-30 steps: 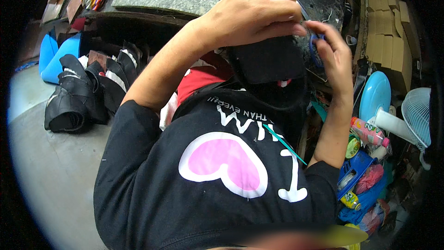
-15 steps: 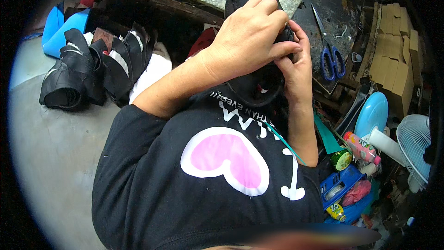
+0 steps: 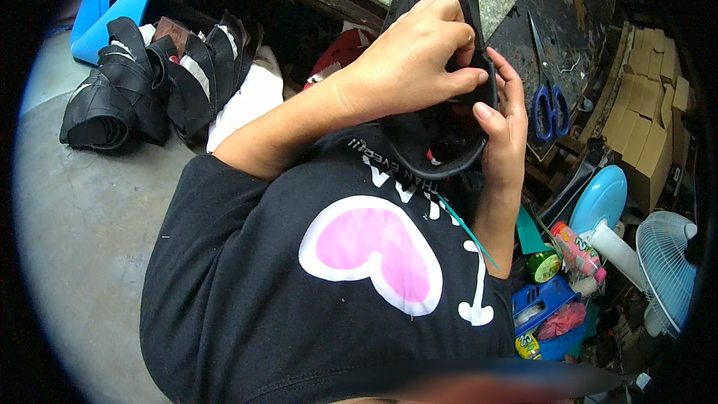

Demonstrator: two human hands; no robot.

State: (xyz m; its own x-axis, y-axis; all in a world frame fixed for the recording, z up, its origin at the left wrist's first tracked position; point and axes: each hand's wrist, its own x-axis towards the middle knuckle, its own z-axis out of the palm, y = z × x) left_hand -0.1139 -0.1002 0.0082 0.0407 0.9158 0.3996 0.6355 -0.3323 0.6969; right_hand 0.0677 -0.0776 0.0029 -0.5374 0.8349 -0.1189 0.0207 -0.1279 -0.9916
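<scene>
Blue-handled scissors point(image 3: 548, 97) lie on a dark tabletop point(image 3: 568, 0). A heap of black pieces point(image 3: 142, 82) sits on the floor point(image 3: 82, 239) at left. At right stand cardboard boxes point(image 3: 647, 112), a white fan point(image 3: 666, 269) and a blue crate point(image 3: 550, 303).

Shoe upper point(image 3: 437, 142), black throughout; stacked shoe pieces point(image 3: 142, 82), black with white and brown linings, beside a bright blue sheet point(image 3: 112, 19). Shirt point(image 3: 299, 292), black with a pink heart outlined in white and white lettering; scissors point(image 3: 550, 101), blue handles, on a dark worktop point(image 3: 576, 7). Fan point(image 3: 666, 269), white; disc point(image 3: 598, 198), light blue; boxes point(image 3: 647, 112), tan cardboard; floor point(image 3: 75, 239), grey
</scene>
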